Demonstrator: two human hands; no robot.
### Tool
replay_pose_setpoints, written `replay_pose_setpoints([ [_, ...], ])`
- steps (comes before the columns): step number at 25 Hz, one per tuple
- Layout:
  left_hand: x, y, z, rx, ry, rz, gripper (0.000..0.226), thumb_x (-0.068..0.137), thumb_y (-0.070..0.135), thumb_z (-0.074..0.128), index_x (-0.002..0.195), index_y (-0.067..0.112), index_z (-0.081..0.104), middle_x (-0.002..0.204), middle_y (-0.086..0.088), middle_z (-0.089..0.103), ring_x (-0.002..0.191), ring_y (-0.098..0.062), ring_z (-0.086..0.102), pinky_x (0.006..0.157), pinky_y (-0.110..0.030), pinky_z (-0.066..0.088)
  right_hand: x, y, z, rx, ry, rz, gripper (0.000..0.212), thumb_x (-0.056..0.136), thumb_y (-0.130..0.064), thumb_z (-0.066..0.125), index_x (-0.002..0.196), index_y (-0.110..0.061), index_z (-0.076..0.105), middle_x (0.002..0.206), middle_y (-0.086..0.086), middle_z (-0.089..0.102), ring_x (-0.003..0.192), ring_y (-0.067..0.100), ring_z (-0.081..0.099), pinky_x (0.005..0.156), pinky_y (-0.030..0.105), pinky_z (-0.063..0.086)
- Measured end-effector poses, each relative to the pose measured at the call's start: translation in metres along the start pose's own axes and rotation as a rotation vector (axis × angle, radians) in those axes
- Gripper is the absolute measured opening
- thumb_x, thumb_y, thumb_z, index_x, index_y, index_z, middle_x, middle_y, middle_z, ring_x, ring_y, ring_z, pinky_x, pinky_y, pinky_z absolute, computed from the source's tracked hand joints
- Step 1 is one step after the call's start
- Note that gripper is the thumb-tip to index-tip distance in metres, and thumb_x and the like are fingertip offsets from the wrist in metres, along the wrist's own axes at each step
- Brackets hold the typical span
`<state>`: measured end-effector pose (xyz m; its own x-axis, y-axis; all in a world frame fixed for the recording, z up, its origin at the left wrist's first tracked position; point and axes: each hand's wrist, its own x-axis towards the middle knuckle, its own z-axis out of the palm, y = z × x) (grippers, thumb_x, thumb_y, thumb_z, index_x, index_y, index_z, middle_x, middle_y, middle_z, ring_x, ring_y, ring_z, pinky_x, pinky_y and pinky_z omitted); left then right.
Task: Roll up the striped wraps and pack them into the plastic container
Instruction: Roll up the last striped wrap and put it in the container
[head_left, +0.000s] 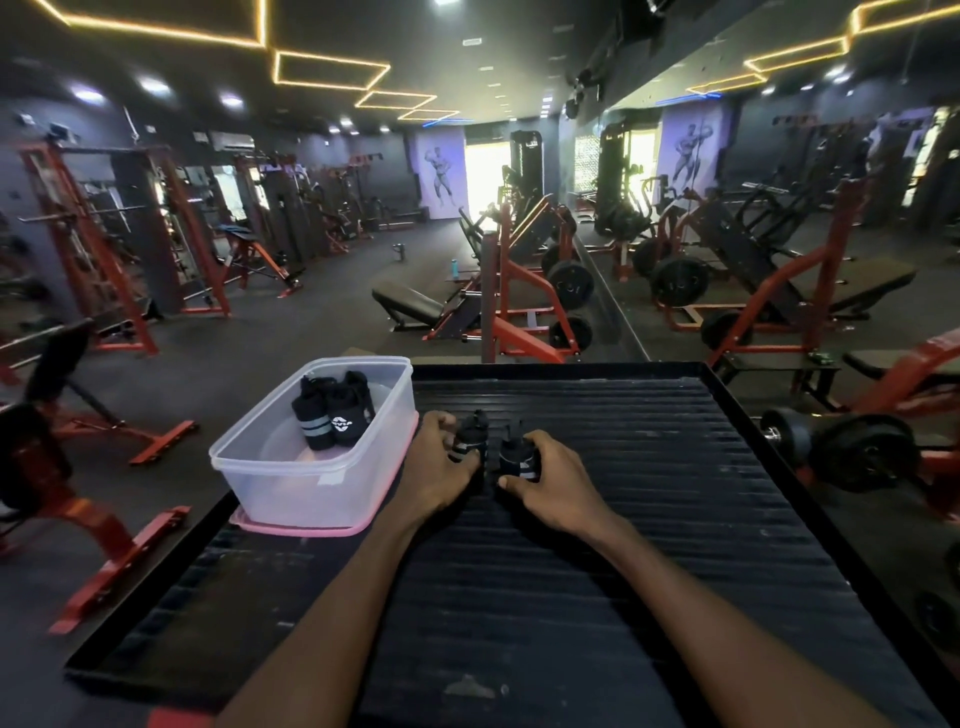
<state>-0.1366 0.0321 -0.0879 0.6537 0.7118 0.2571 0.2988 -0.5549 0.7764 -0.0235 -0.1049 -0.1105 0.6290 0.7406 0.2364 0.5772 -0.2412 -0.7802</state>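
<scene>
On the black ribbed platform (597, 545), my left hand (439, 467) grips a rolled black wrap with grey stripes (467, 441). Just to its right, my right hand (550, 480) grips a second rolled striped wrap (517, 460). Both rolls stand on the platform, close together. A clear plastic container (270, 467) sits at the platform's left edge, on a pink lid (306, 529). Two rolled black wraps (332, 410) lie inside it near the far end.
Red and black gym machines and benches surround the platform. A loaded dumbbell (852, 447) rests to the right of the platform. The platform has a raised rim (727, 387).
</scene>
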Motion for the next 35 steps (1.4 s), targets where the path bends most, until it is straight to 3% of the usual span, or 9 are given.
replay_pose_setpoints([
  [7,-0.003,-0.010,-0.013,0.101,-0.154,0.021,0.047,0.078,0.019,0.075,0.121,0.014,0.056,0.110,0.002,0.068,0.093,-0.007,0.062,0.072,-0.003,0.040,0.002,-0.014,0.011,0.031,0.003,0.011,0.035,0.082,-0.018,0.079,0.109,-0.023,0.059,0.107,-0.008,0.067,0.093,-0.001,0.061,0.070,0.004,0.043],
  [10,-0.002,-0.007,-0.020,0.110,-0.141,0.045,0.056,0.075,0.027,0.074,0.125,0.017,0.053,0.117,-0.002,0.067,0.104,-0.014,0.064,0.092,-0.026,0.052,0.008,-0.024,0.004,0.044,0.053,0.020,0.037,0.080,-0.019,0.081,0.111,-0.023,0.061,0.104,-0.010,0.067,0.090,-0.004,0.059,0.071,0.004,0.042],
  [14,0.008,0.013,-0.051,0.075,-0.004,0.152,0.047,0.083,0.019,0.070,0.127,0.010,0.056,0.116,-0.005,0.064,0.102,-0.020,0.063,0.096,-0.034,0.052,0.023,-0.050,-0.014,0.103,0.145,0.026,0.036,0.079,-0.021,0.083,0.107,-0.027,0.061,0.097,-0.016,0.065,0.088,-0.004,0.058,0.072,0.012,0.044],
  [18,0.025,0.021,-0.103,0.095,0.079,0.220,0.018,0.088,0.014,0.064,0.104,0.008,0.069,0.099,-0.005,0.071,0.087,-0.017,0.064,0.084,-0.026,0.050,0.044,-0.092,-0.014,0.255,0.141,-0.026,0.036,0.080,-0.018,0.082,0.111,-0.021,0.063,0.101,-0.005,0.071,0.094,0.011,0.068,0.080,0.032,0.057],
  [22,0.038,-0.002,-0.152,0.216,0.158,0.176,0.011,0.087,0.013,0.059,0.088,0.012,0.069,0.089,-0.004,0.069,0.089,-0.023,0.063,0.081,-0.031,0.047,0.072,-0.136,0.016,0.314,0.111,-0.066,0.023,0.083,-0.027,0.079,0.102,-0.021,0.067,0.100,0.000,0.075,0.096,0.020,0.072,0.082,0.045,0.061],
  [24,0.046,-0.020,-0.174,0.274,0.149,0.127,0.016,0.085,0.018,0.056,0.091,0.010,0.069,0.092,-0.010,0.072,0.090,-0.030,0.064,0.084,-0.038,0.051,0.085,-0.160,0.038,0.274,0.100,-0.105,0.022,0.084,-0.029,0.077,0.102,-0.019,0.069,0.099,0.000,0.075,0.095,0.019,0.071,0.086,0.045,0.059],
  [28,0.059,-0.056,-0.208,0.453,0.129,0.061,0.034,0.075,0.027,0.046,0.085,0.007,0.072,0.091,-0.014,0.073,0.092,-0.035,0.065,0.083,-0.039,0.051,0.099,-0.203,0.086,0.099,-0.005,-0.142,0.023,0.079,-0.028,0.082,0.096,-0.020,0.070,0.096,-0.002,0.073,0.089,0.015,0.069,0.073,0.029,0.057],
  [32,0.065,-0.081,-0.221,0.500,0.025,-0.030,0.022,0.081,0.019,0.057,0.097,0.005,0.064,0.109,-0.020,0.067,0.101,-0.039,0.061,0.083,-0.038,0.049,0.113,-0.215,0.131,-0.217,-0.040,-0.159,0.034,0.069,-0.033,0.084,0.097,-0.017,0.074,0.097,0.005,0.077,0.091,0.021,0.070,0.080,0.034,0.056],
  [35,0.075,-0.095,-0.225,0.443,-0.008,-0.072,0.033,0.085,0.019,0.058,0.112,0.000,0.056,0.117,-0.023,0.064,0.106,-0.040,0.061,0.081,-0.037,0.049,0.122,-0.218,0.156,-0.344,-0.089,-0.164,0.030,0.072,-0.032,0.079,0.094,-0.012,0.073,0.094,0.010,0.075,0.091,0.028,0.068,0.077,0.038,0.054],
])
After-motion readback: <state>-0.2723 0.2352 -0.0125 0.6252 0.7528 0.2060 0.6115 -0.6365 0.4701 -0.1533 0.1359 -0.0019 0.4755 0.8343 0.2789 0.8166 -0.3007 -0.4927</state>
